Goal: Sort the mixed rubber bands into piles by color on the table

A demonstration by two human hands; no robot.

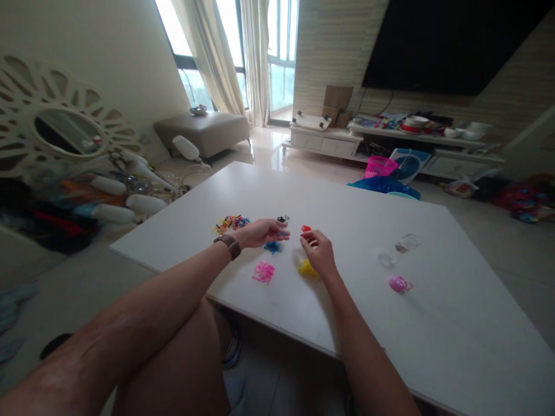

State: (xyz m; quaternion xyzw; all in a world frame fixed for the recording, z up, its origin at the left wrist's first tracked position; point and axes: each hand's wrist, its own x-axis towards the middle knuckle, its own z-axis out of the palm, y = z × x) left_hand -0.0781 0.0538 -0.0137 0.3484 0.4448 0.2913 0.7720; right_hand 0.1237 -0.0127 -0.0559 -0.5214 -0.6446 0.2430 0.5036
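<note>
Small heaps of coloured rubber bands lie on the white table (pixel 347 216). My left hand (pixel 262 232), with a brown watch on its wrist, reaches over the blue heap (pixel 273 248); a bit of blue shows between its closed fingers. Beside it, my right hand (pixel 319 249) is curled in a pinch above the yellow heap (pixel 307 268); what its fingertips hold is too small to make out. Just beyond them are a red-orange heap (pixel 306 228) and a black heap (pixel 282 219). A mixed-colour heap (pixel 232 223) sits behind my left wrist. Nearest me is a pink heap (pixel 263 273).
On the table's right side, a clear container (pixel 407 243) lies near a clear round piece (pixel 387 259) and a pink-purple item (pixel 399 284). A lamp with white shades (pixel 145 203) stands by the left edge. Beyond the far edge are a pink basket (pixel 380 166) and a bench (pixel 203 132).
</note>
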